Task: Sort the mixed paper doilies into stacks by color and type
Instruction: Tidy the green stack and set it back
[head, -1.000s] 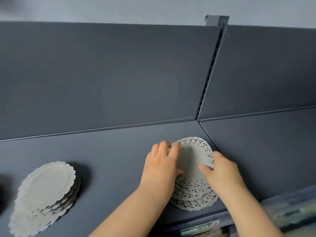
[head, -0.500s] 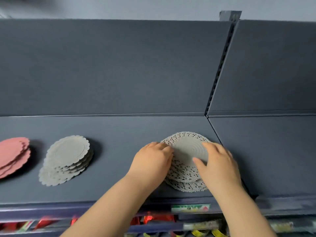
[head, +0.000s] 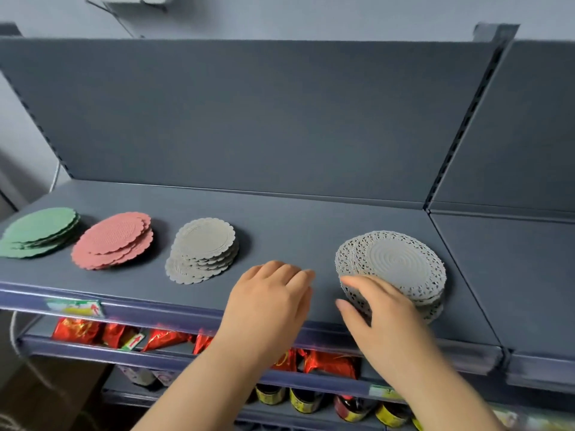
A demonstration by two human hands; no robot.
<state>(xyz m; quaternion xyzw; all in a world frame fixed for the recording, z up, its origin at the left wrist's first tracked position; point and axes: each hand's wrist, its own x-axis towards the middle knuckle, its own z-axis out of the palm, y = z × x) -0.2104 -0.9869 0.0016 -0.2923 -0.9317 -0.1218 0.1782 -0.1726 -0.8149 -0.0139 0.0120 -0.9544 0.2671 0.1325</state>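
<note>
- A dark grey shelf (head: 280, 219) carries four stacks of round paper doilies in a row, each well apart from the next.
- Farthest left lies the green stack (head: 40, 231), its sheets fanned a little out of line.
- Just right of it sits the pink stack (head: 113, 239), scallop-edged and also slipped askew.
- Next comes the grey scalloped stack (head: 203, 247), solid paper with an embossed centre.
- At the right end, near the shelf's upright divider, is the white lace stack (head: 395, 262) (pierced borders, ringed centres).
- The left hand (head: 270, 300) is over bare shelf between the grey and lace stacks, palm down, fingers loosely bent, holding nothing.
- The right hand (head: 382, 315) lies at the lace stack's near-left edge, fingers stretched out over the rim and thumb held apart; it is blurred, and no pinch shows.
- Below, lower shelves hold red foil packets (head: 77, 331) and jars (head: 305, 399).
</note>
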